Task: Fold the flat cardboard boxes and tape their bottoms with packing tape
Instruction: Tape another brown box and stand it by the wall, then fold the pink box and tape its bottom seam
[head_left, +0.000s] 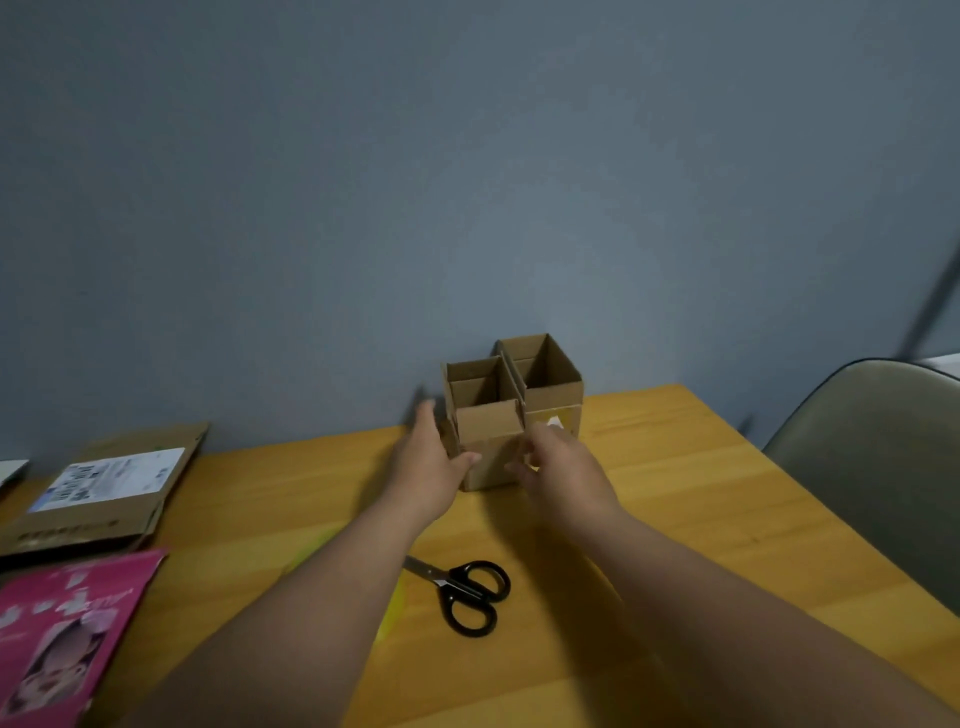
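Head view: two folded boxes upright at far bench (675, 519) edge, near box (485, 457) touching far box (545, 379). Left hand (431, 467) flat against near box's left side, fingers straight; right hand (558, 467) curled at its right corner, grip uncertain. Flat cardboard (104, 493) left, unfolded. Scissors (462, 592) near. Tape not visible; bottoms hidden.
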